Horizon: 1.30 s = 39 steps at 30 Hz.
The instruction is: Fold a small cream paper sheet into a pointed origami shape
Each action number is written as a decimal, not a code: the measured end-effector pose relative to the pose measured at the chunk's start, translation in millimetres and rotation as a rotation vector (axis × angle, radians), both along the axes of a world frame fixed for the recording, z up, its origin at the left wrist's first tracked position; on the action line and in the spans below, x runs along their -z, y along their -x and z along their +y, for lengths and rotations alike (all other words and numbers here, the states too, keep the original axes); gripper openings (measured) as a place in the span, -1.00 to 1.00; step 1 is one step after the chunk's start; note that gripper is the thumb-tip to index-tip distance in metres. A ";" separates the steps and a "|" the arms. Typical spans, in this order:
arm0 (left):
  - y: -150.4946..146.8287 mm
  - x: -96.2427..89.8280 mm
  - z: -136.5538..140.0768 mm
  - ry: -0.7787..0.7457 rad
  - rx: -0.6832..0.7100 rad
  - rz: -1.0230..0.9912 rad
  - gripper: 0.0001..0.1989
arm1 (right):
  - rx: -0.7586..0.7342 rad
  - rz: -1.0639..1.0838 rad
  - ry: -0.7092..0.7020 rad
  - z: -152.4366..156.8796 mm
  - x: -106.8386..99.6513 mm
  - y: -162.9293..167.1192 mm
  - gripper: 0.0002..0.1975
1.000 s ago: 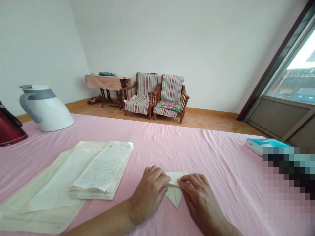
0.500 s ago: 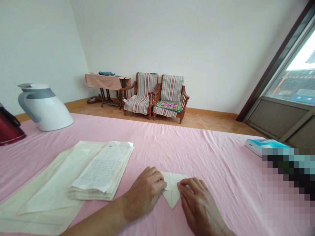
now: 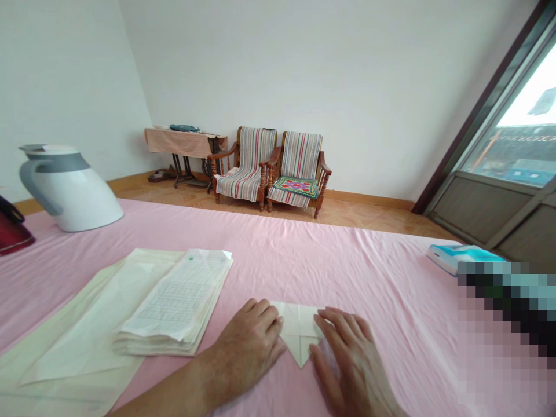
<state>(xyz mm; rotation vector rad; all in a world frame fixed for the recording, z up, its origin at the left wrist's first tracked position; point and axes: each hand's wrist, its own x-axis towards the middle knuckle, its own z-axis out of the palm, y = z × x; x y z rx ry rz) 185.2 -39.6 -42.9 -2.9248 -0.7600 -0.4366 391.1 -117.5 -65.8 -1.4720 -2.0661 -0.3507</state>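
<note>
A small piece of pale folded paper [image 3: 299, 325] lies on the pink cloth, its sharp point turned toward me. Along its far side runs a wide straight edge, and creases cross its middle. My left hand [image 3: 249, 347] has its fingers curled over the left corner, holding it down. At the right corner, my right hand [image 3: 350, 353] rests with fingertips touching the paper and the thumb spread apart near the slanting edge. Left of my hands lies a stack of folded gridded paper [image 3: 182, 295], partly over larger pale sheets [image 3: 87, 330].
A white and grey jug [image 3: 82, 191] and a red vessel [image 3: 13, 229] stand at the left. A blue and white packet [image 3: 452, 258] lies at the right, beside a blurred-out patch. Beyond the pink tablecloth [image 3: 347, 260] are two wooden chairs [image 3: 299, 168] and a cloth-covered stand [image 3: 182, 142].
My right thumb has moved away from my right fingers, and the hand has loosened on the paper's right side. My left fingers have slid slightly outward. The view has shifted a little.
</note>
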 end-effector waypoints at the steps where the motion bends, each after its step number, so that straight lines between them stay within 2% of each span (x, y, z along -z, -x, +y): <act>1: 0.0 0.0 0.0 -0.009 0.006 -0.006 -0.90 | -0.039 -0.029 0.017 1.3 0.1 2.3 -0.67; 5: 0.4 -0.2 0.8 -0.041 0.038 -0.032 -0.94 | -0.169 -0.087 0.142 6.7 1.0 13.4 -0.49; 9: 0.6 0.4 0.5 -0.041 0.045 -0.030 -0.94 | -0.209 -0.103 0.209 8.9 2.2 18.4 -0.49; 16: 1.6 4.6 -0.2 0.026 -0.043 -0.066 -0.90 | -0.081 -0.231 0.064 4.1 10.1 9.9 -0.57; 21: 3.8 2.8 0.4 0.074 -0.094 -0.071 -0.90 | 0.081 -0.272 -0.020 0.0 17.0 6.0 -0.57; 25: 4.3 2.4 5.0 0.097 -0.111 -0.151 -0.79 | 0.193 -0.318 -0.055 -0.4 18.0 2.8 -0.53; 27: 3.5 2.0 8.7 0.165 -0.148 -0.207 -0.78 | 0.222 -0.329 -0.059 0.1 16.7 -0.1 -0.53; 32: -0.5 0.8 17.8 0.406 -0.308 -0.303 -0.90 | 0.212 -0.246 -0.032 1.6 13.5 -9.2 -0.68; 36: -4.3 0.3 22.3 0.458 -0.308 -0.346 -0.68 | 0.227 -0.088 0.021 2.5 13.5 -12.5 -0.77; 39: -8.8 -2.4 26.7 0.497 -0.322 -0.307 -0.69 | 0.256 0.026 0.084 3.7 14.8 -12.5 -0.78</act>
